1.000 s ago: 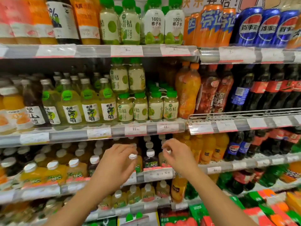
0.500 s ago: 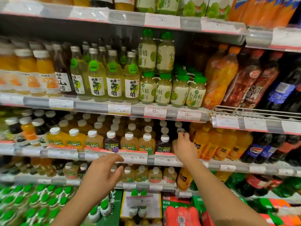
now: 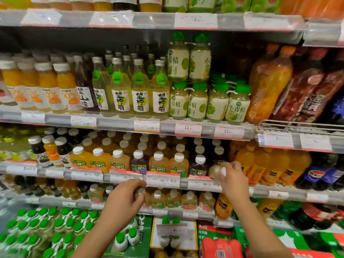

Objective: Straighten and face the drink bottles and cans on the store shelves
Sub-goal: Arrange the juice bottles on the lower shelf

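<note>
A small juice bottle (image 3: 216,171) with a white cap is being held by the right hand (image 3: 233,180) at the right end of the NFC bottle row (image 3: 138,163), on the third shelf (image 3: 163,180) down. The bottle is being gripped at its cap end, with fingers and thumb curled around it; its pale body is projecting to the left of the grip, tilted off upright and blurred. It is being held just beside a dark NFC bottle (image 3: 199,167) standing to its left, with large orange bottles (image 3: 264,164) standing to its right.

The left hand (image 3: 123,200) is being held lower and further left, in front of the shelf below. Its fingers are curled toward the white cap of a small bottle (image 3: 140,195) in that row; whether the cap is being pinched or only touched cannot be told.

Green-capped bottles (image 3: 46,228) are being displayed at the near left
</note>
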